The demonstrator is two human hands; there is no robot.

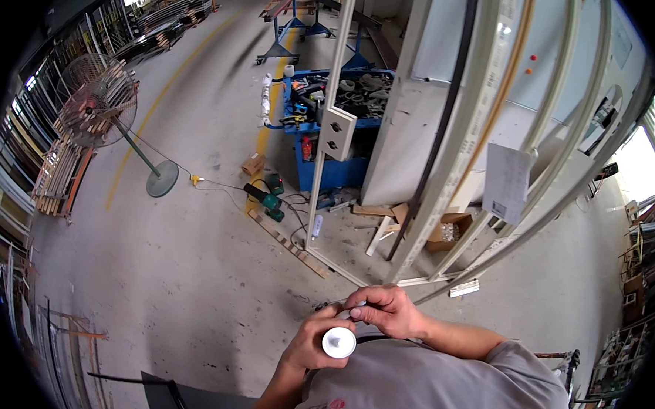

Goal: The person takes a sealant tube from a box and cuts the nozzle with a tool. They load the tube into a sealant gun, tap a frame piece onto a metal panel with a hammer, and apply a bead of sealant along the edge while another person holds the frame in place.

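Observation:
Close in front of my body, my left hand [311, 344] is wrapped round a white sealant cartridge [338, 342], its round end facing up toward me. Just beyond that end, my right hand [389, 312] pinches a small pale piece [356, 307] between thumb and fingers. The fingertips of both hands nearly meet there and partly hide the piece. Whether it is joined to the cartridge cannot be seen. Ahead stands a tall, pale door or window frame [319, 190] with a lock plate [336, 134] on its upright.
A blue tool cart [333, 167] loaded with tools stands behind the frame. Long profiles [458, 146] lean at the right, near a cardboard box [451, 231]. A green power tool [264, 197], cords and a wood strip [289, 243] lie on the floor. A pedestal fan [162, 178] stands left.

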